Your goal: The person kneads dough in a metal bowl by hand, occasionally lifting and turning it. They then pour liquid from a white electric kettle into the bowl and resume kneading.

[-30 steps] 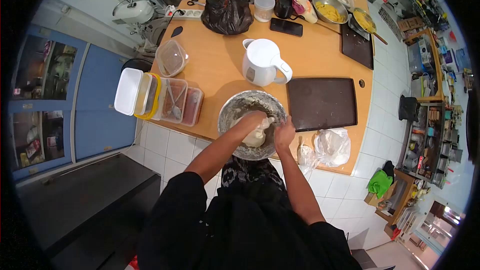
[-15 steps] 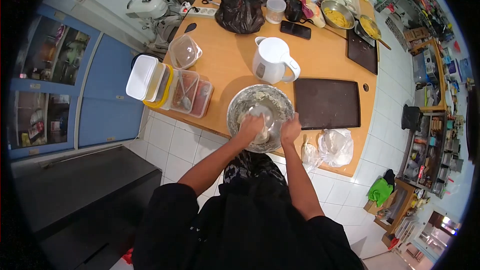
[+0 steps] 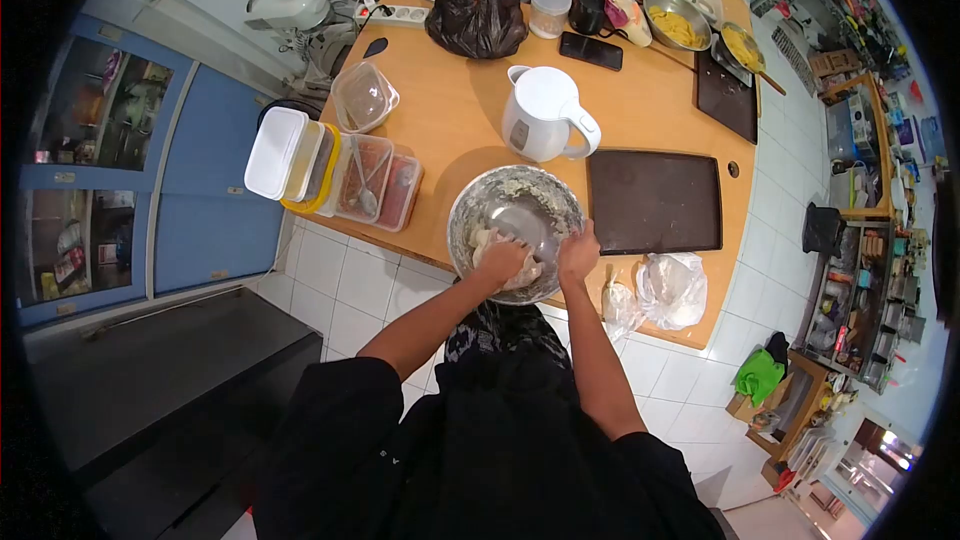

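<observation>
A metal mixing bowl [image 3: 562, 202] with floury, smeared walls sits at the front edge of the table. Pale, sticky dough [image 3: 482, 244] lies at the bottom of it, on the near left side. My left hand [image 3: 505, 260] is down inside the bowl, its fingers curled into the dough and partly hidden by it. On the right side my right hand [image 3: 578, 255] grips the bowl's rim, thumb and fingers closed around the edge.
A white electric kettle [image 3: 543, 115] stands just behind the bowl. A dark baking tray [image 3: 655, 202] and plastic bags with white contents [image 3: 672, 290] are to the right. Stacked plastic containers [image 3: 375, 175] line the left edge. A phone [image 3: 591, 51] and black bag [image 3: 477, 20] lie farther back.
My left hand has pressed and shifted within the bowl, and more of the dough shows at its left. My right hand stays on the rim. The view has shifted slightly.
</observation>
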`<act>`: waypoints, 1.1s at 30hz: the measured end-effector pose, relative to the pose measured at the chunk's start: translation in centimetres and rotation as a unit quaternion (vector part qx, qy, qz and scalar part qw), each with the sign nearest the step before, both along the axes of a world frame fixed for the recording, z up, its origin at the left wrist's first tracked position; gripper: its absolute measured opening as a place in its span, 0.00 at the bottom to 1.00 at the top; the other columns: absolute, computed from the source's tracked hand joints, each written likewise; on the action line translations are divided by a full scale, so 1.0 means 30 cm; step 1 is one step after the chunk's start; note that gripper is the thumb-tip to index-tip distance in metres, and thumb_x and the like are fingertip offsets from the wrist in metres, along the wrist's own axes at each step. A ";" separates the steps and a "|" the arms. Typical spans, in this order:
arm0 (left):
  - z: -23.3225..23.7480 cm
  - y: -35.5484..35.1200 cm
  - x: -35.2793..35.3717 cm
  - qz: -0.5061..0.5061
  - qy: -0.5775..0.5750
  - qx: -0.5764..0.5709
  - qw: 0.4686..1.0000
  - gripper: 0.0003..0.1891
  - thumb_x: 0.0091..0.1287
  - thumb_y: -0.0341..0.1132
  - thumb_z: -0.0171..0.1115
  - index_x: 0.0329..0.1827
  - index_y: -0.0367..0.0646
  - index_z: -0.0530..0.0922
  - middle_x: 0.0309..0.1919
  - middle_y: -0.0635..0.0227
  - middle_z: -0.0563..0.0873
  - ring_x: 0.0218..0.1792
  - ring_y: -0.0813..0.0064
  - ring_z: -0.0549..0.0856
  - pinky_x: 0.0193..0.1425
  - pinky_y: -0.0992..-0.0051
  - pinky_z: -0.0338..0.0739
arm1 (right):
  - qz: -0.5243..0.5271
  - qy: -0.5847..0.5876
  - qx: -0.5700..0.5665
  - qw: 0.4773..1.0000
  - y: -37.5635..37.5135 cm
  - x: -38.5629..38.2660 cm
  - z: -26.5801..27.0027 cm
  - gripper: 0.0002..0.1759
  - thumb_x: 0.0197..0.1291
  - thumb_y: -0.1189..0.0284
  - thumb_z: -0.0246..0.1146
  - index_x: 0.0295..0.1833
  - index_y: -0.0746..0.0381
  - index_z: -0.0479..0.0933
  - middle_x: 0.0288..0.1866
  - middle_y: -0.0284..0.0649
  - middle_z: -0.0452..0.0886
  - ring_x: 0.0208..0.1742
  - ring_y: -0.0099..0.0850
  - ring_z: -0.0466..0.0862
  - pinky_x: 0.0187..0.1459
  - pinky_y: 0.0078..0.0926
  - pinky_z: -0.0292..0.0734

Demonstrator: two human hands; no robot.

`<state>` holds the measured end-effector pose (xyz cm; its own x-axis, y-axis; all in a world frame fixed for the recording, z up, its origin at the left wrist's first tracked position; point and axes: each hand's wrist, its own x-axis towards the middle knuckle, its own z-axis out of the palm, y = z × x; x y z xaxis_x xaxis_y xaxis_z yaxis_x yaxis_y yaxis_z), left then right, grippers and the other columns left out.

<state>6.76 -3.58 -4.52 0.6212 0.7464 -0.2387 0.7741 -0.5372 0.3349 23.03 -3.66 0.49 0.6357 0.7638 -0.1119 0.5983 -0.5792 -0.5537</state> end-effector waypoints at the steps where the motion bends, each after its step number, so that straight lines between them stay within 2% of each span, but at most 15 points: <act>1: -0.007 -0.017 -0.004 0.007 -0.014 0.003 1.000 0.18 0.67 0.51 0.51 0.49 0.52 0.83 0.48 0.65 0.84 0.57 0.63 0.80 0.67 0.48 0.60 | 0.002 -0.003 -0.010 1.000 0.003 0.002 0.001 0.10 0.57 0.77 0.60 0.45 0.62 0.74 0.33 0.60 0.81 0.39 0.60 0.82 0.38 0.55 0.74; 5: 0.107 -0.009 0.038 0.064 -0.044 0.006 0.997 0.17 0.66 0.48 0.52 0.45 0.50 0.84 0.46 0.63 0.85 0.55 0.61 0.82 0.66 0.46 0.62 | 0.010 0.009 -0.019 1.000 0.006 0.007 -0.017 0.09 0.57 0.77 0.60 0.44 0.62 0.74 0.33 0.61 0.81 0.39 0.60 0.81 0.37 0.55 0.73; 8: -0.004 0.038 0.084 0.077 -0.039 0.047 0.995 0.16 0.64 0.47 0.53 0.43 0.49 0.84 0.42 0.62 0.86 0.51 0.59 0.84 0.64 0.49 0.66 | 0.010 0.022 0.011 1.000 0.009 0.003 0.001 0.08 0.57 0.77 0.60 0.43 0.64 0.73 0.33 0.62 0.80 0.39 0.62 0.80 0.37 0.56 0.72; 11: 0.012 0.145 0.118 0.058 0.030 -0.046 0.997 0.16 0.63 0.47 0.53 0.40 0.49 0.84 0.39 0.63 0.87 0.49 0.61 0.85 0.62 0.56 0.69 | 0.018 0.032 0.012 0.999 0.014 0.001 0.036 0.08 0.58 0.76 0.60 0.42 0.66 0.72 0.33 0.62 0.80 0.39 0.62 0.80 0.38 0.55 0.71; 15: -0.171 0.176 0.152 0.149 -0.027 0.107 0.983 0.12 0.62 0.43 0.53 0.31 0.52 0.85 0.32 0.62 0.88 0.39 0.62 0.88 0.53 0.58 0.75 | 0.033 0.024 0.005 0.999 0.015 0.013 0.032 0.08 0.59 0.75 0.60 0.42 0.67 0.72 0.32 0.62 0.79 0.39 0.63 0.79 0.38 0.55 0.71; 16: -0.184 0.192 0.149 0.173 -0.115 0.100 0.973 0.13 0.62 0.43 0.54 0.30 0.48 0.85 0.31 0.57 0.87 0.36 0.57 0.87 0.48 0.55 0.76 | 0.034 0.023 0.009 0.999 0.011 0.015 0.030 0.08 0.60 0.76 0.60 0.42 0.67 0.72 0.32 0.62 0.79 0.39 0.63 0.79 0.38 0.55 0.71; 19: -0.119 0.243 0.191 0.380 -0.087 -0.033 0.920 0.16 0.63 0.45 0.54 0.29 0.42 0.83 0.31 0.52 0.86 0.37 0.52 0.86 0.47 0.53 0.76 | 0.037 0.022 0.014 0.999 0.000 0.008 0.019 0.07 0.60 0.76 0.60 0.42 0.67 0.72 0.33 0.63 0.79 0.39 0.63 0.79 0.38 0.55 0.71; 20: -0.090 0.257 0.198 0.409 -0.122 -0.029 0.904 0.20 0.63 0.47 0.55 0.29 0.37 0.82 0.30 0.48 0.85 0.37 0.47 0.85 0.46 0.51 0.76 | 0.037 0.020 0.017 0.999 0.006 0.011 0.014 0.07 0.60 0.76 0.60 0.42 0.67 0.72 0.33 0.63 0.79 0.39 0.63 0.79 0.38 0.55 0.71; 23: -0.193 0.287 0.173 0.384 -0.124 -0.049 0.914 0.23 0.65 0.50 0.53 0.31 0.36 0.84 0.29 0.47 0.85 0.38 0.45 0.85 0.47 0.52 0.76 | 0.029 -0.002 0.018 0.999 0.003 0.007 0.016 0.07 0.60 0.76 0.60 0.42 0.66 0.72 0.33 0.62 0.80 0.39 0.62 0.80 0.37 0.55 0.71; 24: -0.179 0.306 0.125 0.320 -0.193 -0.115 0.920 0.26 0.65 0.53 0.52 0.31 0.36 0.83 0.31 0.46 0.85 0.40 0.45 0.84 0.47 0.52 0.76 | 0.027 0.006 0.016 0.999 0.003 0.009 0.008 0.08 0.60 0.76 0.60 0.43 0.66 0.72 0.32 0.62 0.80 0.39 0.62 0.80 0.37 0.55 0.72; 27: -0.066 0.312 0.097 0.196 -0.156 -0.284 0.926 0.32 0.66 0.62 0.51 0.36 0.37 0.84 0.28 0.43 0.84 0.37 0.45 0.84 0.45 0.55 0.75 | 0.021 0.020 0.010 1.000 -0.007 0.007 -0.006 0.09 0.60 0.75 0.61 0.44 0.65 0.72 0.32 0.61 0.80 0.38 0.62 0.80 0.37 0.55 0.72; 28: 0.032 0.322 0.103 0.096 -0.023 -0.314 0.944 0.30 0.72 0.59 0.45 0.44 0.38 0.83 0.38 0.45 0.85 0.47 0.50 0.84 0.53 0.58 0.73 | 0.020 0.015 0.012 1.000 -0.004 0.006 -0.003 0.09 0.60 0.75 0.61 0.45 0.64 0.72 0.32 0.61 0.80 0.38 0.62 0.80 0.37 0.55 0.72; 30: -0.025 0.226 0.022 0.089 -0.169 -0.319 0.928 0.26 0.69 0.54 0.51 0.53 0.38 0.80 0.51 0.43 0.80 0.57 0.49 0.79 0.61 0.58 0.71 | 0.007 0.010 0.008 1.000 -0.005 0.004 0.006 0.09 0.60 0.74 0.61 0.45 0.64 0.71 0.32 0.60 0.81 0.38 0.62 0.81 0.37 0.55 0.72; 32: 0.000 0.111 -0.008 0.038 -0.158 -0.218 0.962 0.26 0.67 0.50 0.54 0.60 0.39 0.77 0.62 0.44 0.74 0.65 0.50 0.73 0.68 0.56 0.66 | -0.015 0.013 -0.001 1.000 -0.001 -0.002 0.016 0.09 0.60 0.75 0.61 0.46 0.63 0.72 0.32 0.60 0.81 0.39 0.61 0.81 0.38 0.55 0.73; 33: 0.085 0.055 -0.005 -0.008 -0.071 -0.113 0.991 0.26 0.67 0.49 0.54 0.62 0.41 0.75 0.67 0.46 0.69 0.69 0.51 0.68 0.70 0.55 0.63 | -0.015 0.014 0.006 1.000 -0.003 0.000 0.012 0.10 0.60 0.74 0.61 0.46 0.63 0.72 0.32 0.60 0.81 0.39 0.61 0.81 0.38 0.56 0.73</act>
<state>6.60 -1.92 -1.99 0.6715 0.6744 -0.3071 0.7026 -0.4478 0.5530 23.03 -3.75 0.84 0.6551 0.7458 -0.1212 0.5652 -0.5902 -0.5765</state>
